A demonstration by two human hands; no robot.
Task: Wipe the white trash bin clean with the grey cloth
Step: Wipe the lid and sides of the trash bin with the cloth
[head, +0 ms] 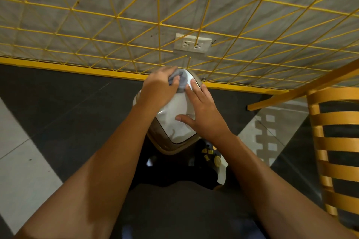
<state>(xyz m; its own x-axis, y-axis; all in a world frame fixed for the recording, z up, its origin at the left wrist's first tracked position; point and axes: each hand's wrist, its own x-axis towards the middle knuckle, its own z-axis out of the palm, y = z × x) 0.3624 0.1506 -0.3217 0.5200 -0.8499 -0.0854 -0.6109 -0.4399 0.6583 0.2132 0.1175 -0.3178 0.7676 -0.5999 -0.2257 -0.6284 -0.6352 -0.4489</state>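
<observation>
The white trash bin stands on the floor directly below me, its glossy white lid ringed by a tan rim. My left hand is bunched around the grey cloth and presses it onto the far end of the lid. My right hand lies flat on the lid's right side, fingers spread, thumb resting across the middle of the white surface. Both forearms reach down from the bottom of the view and hide the bin's body.
A yellow wire grid covers the grey wall behind the bin, with a double power socket just above it. A wooden slatted chair stands close on the right. Dark and light floor tiles lie to the left.
</observation>
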